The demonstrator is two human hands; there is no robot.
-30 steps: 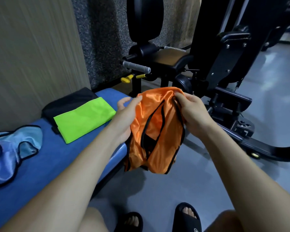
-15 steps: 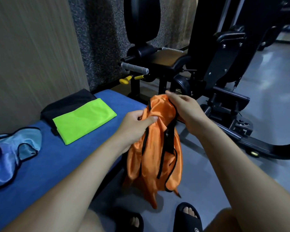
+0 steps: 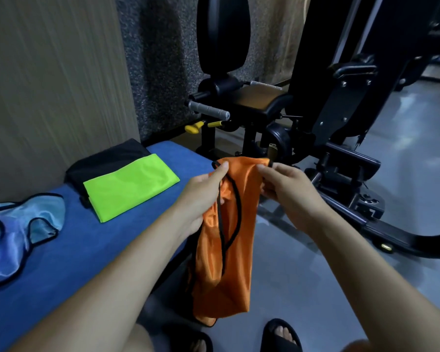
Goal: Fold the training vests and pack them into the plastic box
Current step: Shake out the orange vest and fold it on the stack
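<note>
Pinching the top edge of the orange training vest [image 3: 224, 250], the left hand [image 3: 203, 196] has thumb and fingers closed on the cloth at its left corner, while the right hand [image 3: 287, 189] grips the same edge at the right corner, fingers curled round the fabric. The vest hangs down between both forearms as a narrow, bunched length with black trim looping across its front, its lower end just above the grey floor [image 3: 302, 275] and the person's black sandals [image 3: 281, 335]. To the left runs the blue padded surface [image 3: 87, 250], carrying a folded lime-green vest [image 3: 130, 189] that lies on a folded black garment [image 3: 107, 158] near the wall. Nearer the left edge, a light blue vest [image 3: 18, 235] with black trim lies unfolded and rumpled. Beyond the hands stands a black gym machine [image 3: 328, 110].
</note>
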